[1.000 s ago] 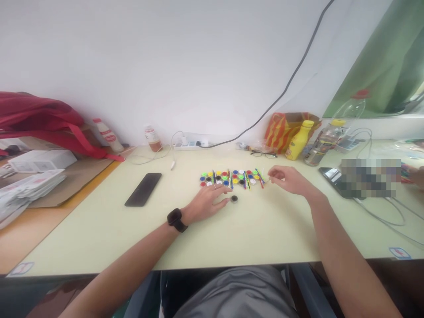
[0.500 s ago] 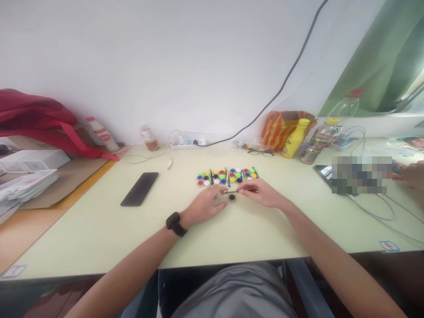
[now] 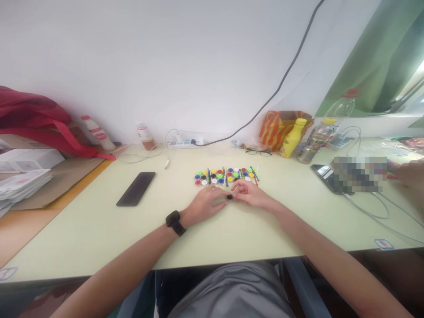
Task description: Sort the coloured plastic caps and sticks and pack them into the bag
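A small black-topped paint pot (image 3: pixel 229 197) sits on the table between my two hands. My left hand (image 3: pixel 212 202) rests beside it, thumb and fingers closed around its left side. With bent fingertips pinched together, my right hand (image 3: pixel 248 193) touches the pot's right side and top edge; the fingers hide part of it. Just beyond the hands lie strips of small paint pots (image 3: pixel 221 181) with red, blue, yellow, green, white and black lids. Thin coloured brushes (image 3: pixel 241 174) lie among the strips.
A black phone (image 3: pixel 136 189) lies to the left. Behind are a power strip (image 3: pixel 180 142), glasses (image 3: pixel 258 152), a yellow bottle (image 3: pixel 293 138) and a striped bag (image 3: pixel 270 128). On the right are a cabled phone (image 3: pixel 326 176) and another person's hand (image 3: pixel 412 174).
The dark, thin lid-like piece held edge-on between my hands has come down onto the pot. My right hand moved slightly left and closer to my left hand.
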A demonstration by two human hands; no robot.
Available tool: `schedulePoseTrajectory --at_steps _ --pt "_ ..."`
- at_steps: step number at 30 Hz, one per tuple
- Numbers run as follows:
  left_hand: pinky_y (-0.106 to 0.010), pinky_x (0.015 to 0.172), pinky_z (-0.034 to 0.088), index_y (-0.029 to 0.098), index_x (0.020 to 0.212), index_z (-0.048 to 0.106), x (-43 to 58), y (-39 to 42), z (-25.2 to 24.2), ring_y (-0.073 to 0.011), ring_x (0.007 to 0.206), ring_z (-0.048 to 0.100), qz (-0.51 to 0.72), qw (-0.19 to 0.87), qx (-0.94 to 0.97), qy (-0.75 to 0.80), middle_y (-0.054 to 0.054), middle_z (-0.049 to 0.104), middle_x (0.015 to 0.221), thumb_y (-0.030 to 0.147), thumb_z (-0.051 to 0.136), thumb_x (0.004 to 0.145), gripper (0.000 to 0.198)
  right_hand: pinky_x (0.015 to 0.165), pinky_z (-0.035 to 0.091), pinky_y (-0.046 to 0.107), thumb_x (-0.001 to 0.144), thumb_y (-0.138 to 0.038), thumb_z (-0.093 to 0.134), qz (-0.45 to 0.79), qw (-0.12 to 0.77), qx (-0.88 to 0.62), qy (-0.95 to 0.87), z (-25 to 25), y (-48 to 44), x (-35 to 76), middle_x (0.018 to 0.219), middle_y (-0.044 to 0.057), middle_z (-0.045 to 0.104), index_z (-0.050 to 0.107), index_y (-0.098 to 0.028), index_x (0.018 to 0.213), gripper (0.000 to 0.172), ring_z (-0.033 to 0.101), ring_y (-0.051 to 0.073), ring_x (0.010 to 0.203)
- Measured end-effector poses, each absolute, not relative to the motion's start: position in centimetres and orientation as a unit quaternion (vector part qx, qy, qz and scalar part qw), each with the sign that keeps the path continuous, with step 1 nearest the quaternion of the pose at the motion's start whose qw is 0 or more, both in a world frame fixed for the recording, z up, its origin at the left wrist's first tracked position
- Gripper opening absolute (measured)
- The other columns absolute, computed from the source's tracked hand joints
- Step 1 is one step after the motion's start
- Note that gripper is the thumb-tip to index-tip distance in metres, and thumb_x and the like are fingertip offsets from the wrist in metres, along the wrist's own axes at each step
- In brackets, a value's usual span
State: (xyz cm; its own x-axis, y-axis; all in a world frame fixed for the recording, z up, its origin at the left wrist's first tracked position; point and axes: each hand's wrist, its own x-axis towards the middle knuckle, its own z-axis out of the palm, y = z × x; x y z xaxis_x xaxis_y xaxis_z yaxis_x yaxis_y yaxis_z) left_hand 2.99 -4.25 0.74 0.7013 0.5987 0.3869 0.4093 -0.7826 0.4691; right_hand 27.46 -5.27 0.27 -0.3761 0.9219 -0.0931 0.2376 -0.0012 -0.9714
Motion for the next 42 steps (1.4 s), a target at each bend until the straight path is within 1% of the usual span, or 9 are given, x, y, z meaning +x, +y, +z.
schedulePoseTrajectory --at_steps 3,8,14,19,25,33,37,40,42 --pt "-0.038 0.085 0.052 0.029 0.121 0.072 3.1 -4.3 0.9 -0.0240 0.098 0.063 0.260 0.161 0.908 0.288 -0.004 0.075 0.105 0.032 0.064 0.099 0.024 0.063 0.044 0.027 0.083 -0.047 0.077 0.529 0.314 -0.459 -0.641 0.5 -5.3 27.4 0.080 0.002 0.069 0.061 -0.021 0.102 0.036 0.066 0.019 0.078" --pt "-0.039 0.087 0.050 0.029 0.119 0.072 3.8 -4.2 0.7 -0.0243 0.098 0.061 0.269 0.167 0.903 0.289 -0.004 0.075 0.104 0.030 0.065 0.098 0.022 0.064 0.045 0.028 0.081 -0.047 0.079 0.519 0.326 -0.466 -0.639 0.6 -5.3 27.4 0.077 0.001 0.067 0.062 -0.020 0.099 0.036 0.065 0.019 0.075" --pt "-0.037 0.081 0.049 0.027 0.107 0.074 4.1 -4.1 0.5 -0.0235 0.092 0.059 0.281 0.177 0.889 0.316 -0.005 0.070 0.092 0.030 0.070 0.094 0.014 0.069 0.048 0.030 0.083 -0.046 0.077 0.526 0.331 -0.432 -0.654 0.4 -5.3 27.0 0.078 0.001 0.067 0.062 -0.020 0.101 0.035 0.066 0.019 0.078" --pt "-0.037 0.080 0.048 0.026 0.108 0.071 3.4 -4.6 1.1 -0.0240 0.093 0.058 0.277 0.169 0.893 0.312 -0.003 0.075 0.097 0.025 0.070 0.091 0.017 0.060 0.042 0.026 0.084 -0.046 0.076 0.533 0.354 -0.425 -0.640 0.3 -5.2 26.7 0.078 0.001 0.067 0.062 -0.020 0.104 0.035 0.063 0.018 0.073" --pt "-0.040 0.080 0.050 0.028 0.113 0.069 2.7 -4.6 1.0 -0.0248 0.091 0.059 0.272 0.158 0.898 0.308 -0.001 0.078 0.102 0.028 0.068 0.094 0.019 0.058 0.042 0.026 0.082 -0.047 0.077 0.534 0.336 -0.443 -0.636 -0.3 -5.3 26.3 0.081 0.003 0.071 0.063 -0.021 0.102 0.037 0.065 0.019 0.075" --pt "-0.039 0.075 0.053 0.027 0.106 0.077 2.8 -3.9 0.4 -0.0246 0.088 0.061 0.281 0.128 0.892 0.329 -0.007 0.072 0.088 0.034 0.066 0.096 0.016 0.069 0.051 0.032 0.085 -0.042 0.073 0.452 0.377 -0.448 -0.673 -0.9 -5.1 26.0 0.080 0.003 0.066 0.063 -0.020 0.095 0.026 0.063 0.018 0.074" --pt "-0.043 0.086 0.054 0.027 0.107 0.076 2.8 -4.0 0.3 -0.0262 0.097 0.061 0.276 0.155 0.895 0.316 -0.005 0.076 0.101 0.030 0.065 0.097 0.016 0.070 0.051 0.033 0.088 -0.039 0.068 0.419 0.385 -0.444 -0.692 -1.1 -5.0 26.0 0.087 0.005 0.067 0.065 -0.019 0.091 0.021 0.062 0.018 0.076" --pt "-0.046 0.097 0.051 0.025 0.102 0.074 2.9 -4.2 0.4 -0.0267 0.107 0.062 0.277 0.167 0.893 0.313 -0.005 0.074 0.116 0.028 0.066 0.095 0.011 0.069 0.051 0.032 0.089 -0.038 0.067 0.413 0.382 -0.441 -0.700 -1.1 -5.1 26.0 0.087 0.005 0.068 0.066 -0.019 0.089 0.020 0.060 0.017 0.073" --pt "-0.047 0.099 0.050 0.024 0.097 0.073 2.9 -4.3 0.6 -0.0272 0.109 0.062 0.274 0.165 0.892 0.320 -0.006 0.070 0.122 0.028 0.068 0.093 0.008 0.067 0.049 0.031 0.089 -0.039 0.066 0.409 0.378 -0.444 -0.702 -1.1 -5.1 26.0 0.085 0.004 0.068 0.066 -0.019 0.088 0.020 0.059 0.016 0.071"
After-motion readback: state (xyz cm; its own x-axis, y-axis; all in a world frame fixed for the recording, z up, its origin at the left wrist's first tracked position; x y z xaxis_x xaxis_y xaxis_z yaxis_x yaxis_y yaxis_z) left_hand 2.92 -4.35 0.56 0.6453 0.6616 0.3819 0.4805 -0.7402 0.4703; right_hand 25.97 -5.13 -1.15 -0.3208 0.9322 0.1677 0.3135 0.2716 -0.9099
